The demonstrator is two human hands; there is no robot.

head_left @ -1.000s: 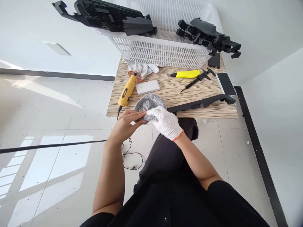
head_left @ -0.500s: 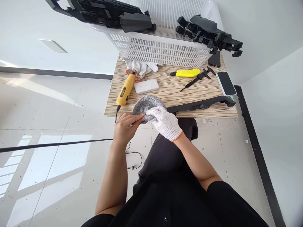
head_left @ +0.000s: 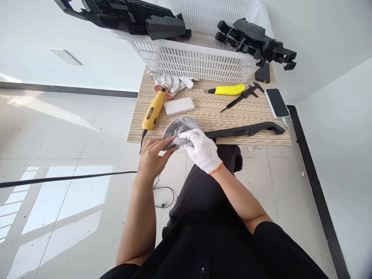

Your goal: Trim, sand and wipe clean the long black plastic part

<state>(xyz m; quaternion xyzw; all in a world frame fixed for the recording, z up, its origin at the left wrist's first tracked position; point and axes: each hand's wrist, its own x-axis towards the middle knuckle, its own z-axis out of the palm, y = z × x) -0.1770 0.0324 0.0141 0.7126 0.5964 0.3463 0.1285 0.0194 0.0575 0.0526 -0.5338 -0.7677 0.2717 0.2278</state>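
Note:
A grey speckled knit cloth [head_left: 181, 124], bowed into a rounded shape, is between my hands over the front edge of the table. My bare left hand [head_left: 153, 157] pinches its left edge between thumb and fingers. From the right, my right hand [head_left: 200, 149], in a white knit glove with an orange cuff, grips the same cloth. A long black plastic part [head_left: 244, 130] stretches right from behind the glove along the table's front edge. Its left end is hidden, so I cannot tell whether the cloth is around it.
Left on the wooden table [head_left: 209, 110] lie a yellow rotary tool [head_left: 154, 110], white gloves [head_left: 174, 83] and a white box [head_left: 179, 106]. Rightward are a yellow cutter [head_left: 229, 90], caliper [head_left: 245, 95] and two phones [head_left: 276, 102]. Behind, a white basket [head_left: 200, 58] bears black plastic parts [head_left: 255, 38].
The left fingers have shifted slightly upward on the cloth, folding its lower edge. The right end of the black plastic part has dipped a little toward me and left.

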